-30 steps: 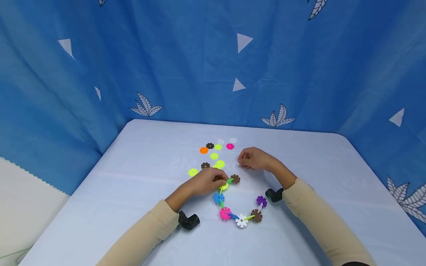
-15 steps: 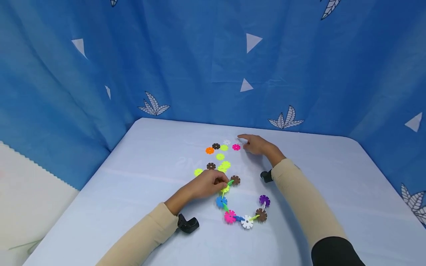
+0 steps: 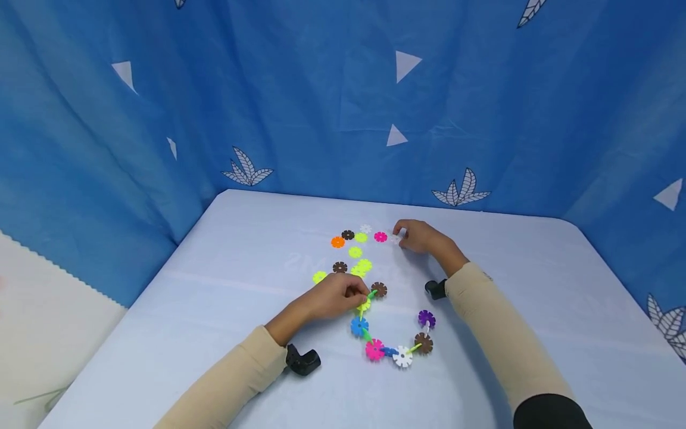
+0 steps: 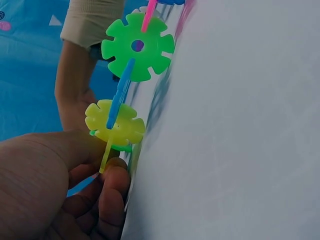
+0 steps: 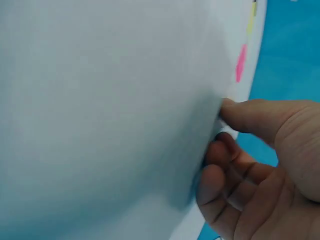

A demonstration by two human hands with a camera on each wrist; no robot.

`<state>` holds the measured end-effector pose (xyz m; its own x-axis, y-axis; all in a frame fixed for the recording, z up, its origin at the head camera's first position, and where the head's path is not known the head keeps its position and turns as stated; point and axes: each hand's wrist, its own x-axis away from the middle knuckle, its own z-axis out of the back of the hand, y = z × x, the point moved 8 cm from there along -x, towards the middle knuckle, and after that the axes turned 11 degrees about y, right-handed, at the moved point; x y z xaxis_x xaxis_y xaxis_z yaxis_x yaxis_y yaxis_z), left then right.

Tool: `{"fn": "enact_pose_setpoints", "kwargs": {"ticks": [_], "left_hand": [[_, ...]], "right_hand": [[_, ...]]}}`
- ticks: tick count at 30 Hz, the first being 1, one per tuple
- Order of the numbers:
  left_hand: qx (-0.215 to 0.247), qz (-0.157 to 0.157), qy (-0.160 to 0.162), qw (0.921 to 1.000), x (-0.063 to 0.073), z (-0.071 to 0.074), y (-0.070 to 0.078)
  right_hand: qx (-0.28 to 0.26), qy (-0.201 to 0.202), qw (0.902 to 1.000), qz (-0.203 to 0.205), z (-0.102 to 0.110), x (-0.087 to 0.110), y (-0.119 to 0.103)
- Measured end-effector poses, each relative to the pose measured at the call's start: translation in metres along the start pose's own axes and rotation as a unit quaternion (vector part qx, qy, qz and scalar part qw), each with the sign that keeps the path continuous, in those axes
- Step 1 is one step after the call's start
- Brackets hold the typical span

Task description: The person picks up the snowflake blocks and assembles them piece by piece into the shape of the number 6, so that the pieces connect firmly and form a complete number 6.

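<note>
A curved chain of notched plastic snowflake discs lies on the table, with blue (image 3: 359, 326), pink (image 3: 374, 350), white (image 3: 402, 356) and purple (image 3: 426, 319) ones among them. My left hand (image 3: 334, 296) pinches the chain near its upper left end, at a green disc (image 3: 372, 294) beside a brown end disc (image 3: 379, 290). In the left wrist view a yellow disc (image 4: 117, 125) stands at the thumb and fingertips. My right hand (image 3: 420, 236), farther back, has its fingers curled down at a loose white snowflake disc (image 3: 396, 239), mostly hidden in the right wrist view.
Loose discs lie beyond the left hand: orange (image 3: 337, 242), dark (image 3: 348, 235), pink (image 3: 380, 236), white (image 3: 365, 228), brown (image 3: 340, 267) and several yellow ones (image 3: 355, 252). Black wrist devices (image 3: 303, 361) show at both cuffs. A blue curtain (image 3: 332, 107) hangs behind the table (image 3: 241, 238).
My right hand has reached away to the back of the table, and its fingers have curled onto the white disc, which has shifted rightward and nearer. The left hand keeps its pinch on the chain.
</note>
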<state>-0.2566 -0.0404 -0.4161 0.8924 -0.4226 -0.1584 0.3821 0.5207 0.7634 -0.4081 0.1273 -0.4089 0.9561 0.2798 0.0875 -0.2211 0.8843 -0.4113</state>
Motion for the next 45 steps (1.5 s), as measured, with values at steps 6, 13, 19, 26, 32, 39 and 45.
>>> {"fn": "enact_pose_setpoints", "kwargs": {"ticks": [6,13,19,26,32,39,45], "left_hand": [[0.009,0.005,0.0,0.9999,0.0,0.004,-0.001],[0.013,0.004,-0.004,0.9999,0.0,0.007,-0.002],[0.012,-0.002,-0.002,0.9999,-0.001,0.006,-0.001],[0.003,-0.007,0.001,1.0,-0.003,0.005,-0.001],[0.003,-0.021,-0.012,0.9997,-0.004,0.001,0.0],[0.003,-0.039,-0.032,0.9987,-0.003,-0.003,0.007],[0.001,-0.032,-0.029,0.9991,-0.003,-0.003,0.005]], "right_hand": [[0.006,-0.004,0.9995,0.031,0.006,0.026,-0.008],[-0.011,0.022,0.9979,0.06,0.003,0.06,-0.01],[-0.033,0.037,0.9949,0.087,0.0,0.088,-0.014],[-0.04,0.031,0.9932,0.105,-0.009,0.108,-0.029],[-0.03,0.043,0.9913,0.121,-0.014,0.115,-0.041],[-0.029,0.043,0.9927,0.109,-0.015,0.121,-0.042],[-0.046,0.038,0.9918,0.113,-0.016,0.125,-0.043]]}}
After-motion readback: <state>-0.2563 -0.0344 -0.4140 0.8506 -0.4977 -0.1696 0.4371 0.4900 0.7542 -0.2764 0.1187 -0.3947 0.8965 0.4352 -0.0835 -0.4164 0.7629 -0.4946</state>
